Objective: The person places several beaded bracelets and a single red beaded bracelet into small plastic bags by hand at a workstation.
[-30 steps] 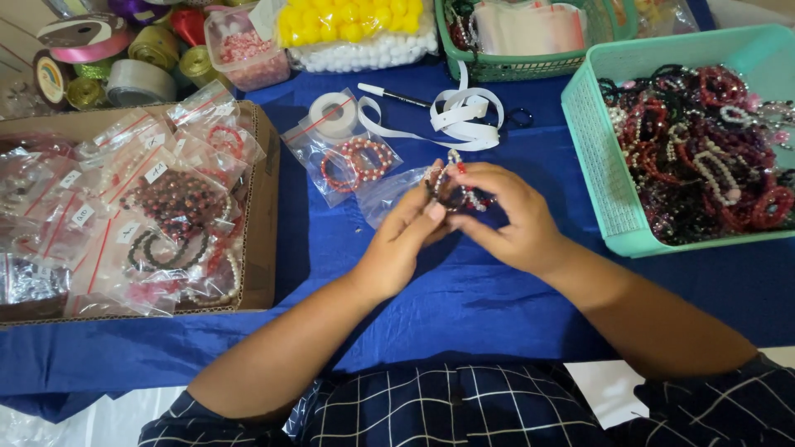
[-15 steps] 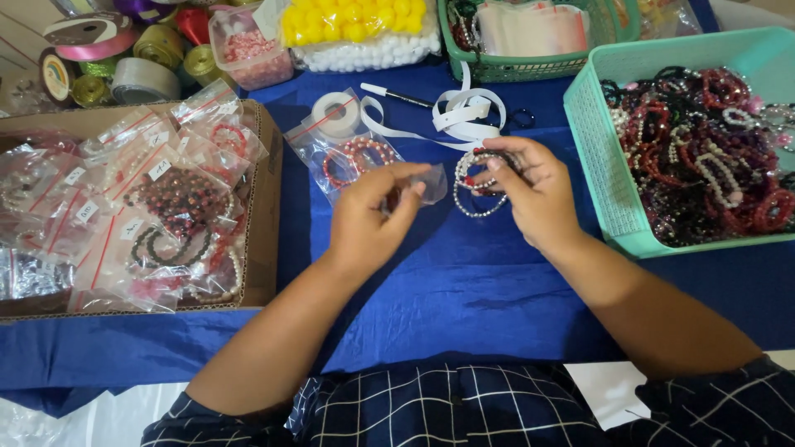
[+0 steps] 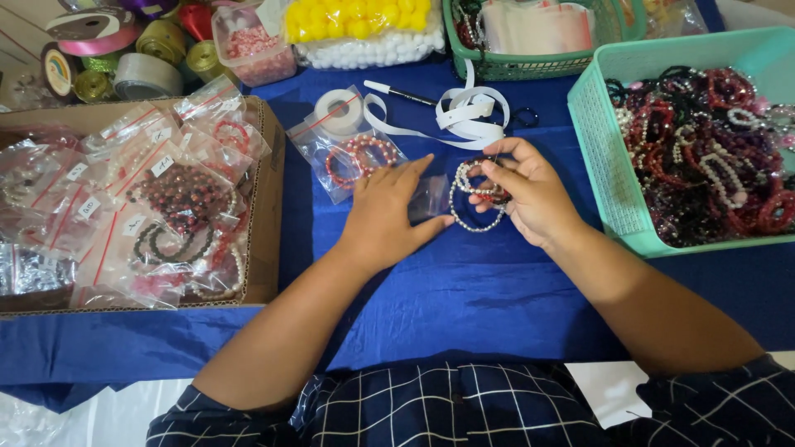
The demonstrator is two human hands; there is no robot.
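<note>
Blue cloth (image 3: 464, 306), mint-green basket (image 3: 609, 178)

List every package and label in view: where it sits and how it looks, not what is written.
Small clear plastic bag: under the left hand, beside the right hand holding a white bead bracelet.
Clear red-striped zip bag of red bracelets: on the blue cloth, above the left hand.
Clear bagged bracelets with small white labels: piled in the brown cardboard box, left.
Clear tub of pink beads: top, left of centre.

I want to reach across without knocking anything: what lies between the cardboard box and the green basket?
In the head view: the left hand on a clear bag, and the right hand holding pearl bracelets, between box and basket.
</note>
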